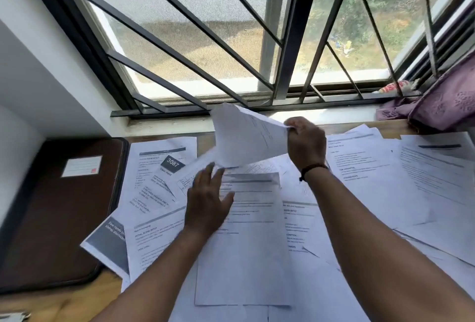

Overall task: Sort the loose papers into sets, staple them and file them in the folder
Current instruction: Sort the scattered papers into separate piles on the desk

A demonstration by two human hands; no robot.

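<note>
Loose printed papers point(372, 167) cover the wooden table in overlapping heaps. My right hand point(305, 144) grips a few sheets point(246, 136) by their right edge and holds them raised and tilted above the pile, near the window sill. My left hand point(205, 203) hovers with straight, spread fingers over a printed sheet point(246, 231) in the middle, just under the raised sheets. A dark brown folder point(59, 208) with a white label lies closed at the left. A sheet marked 3087 point(159, 167) lies beside the folder.
A barred window point(231, 39) rises straight behind the table. A purple cloth point(442, 105) is bunched on the sill at the right. A white wall stands to the left. A small metal object point(12, 316) shows at the bottom left corner, cut off.
</note>
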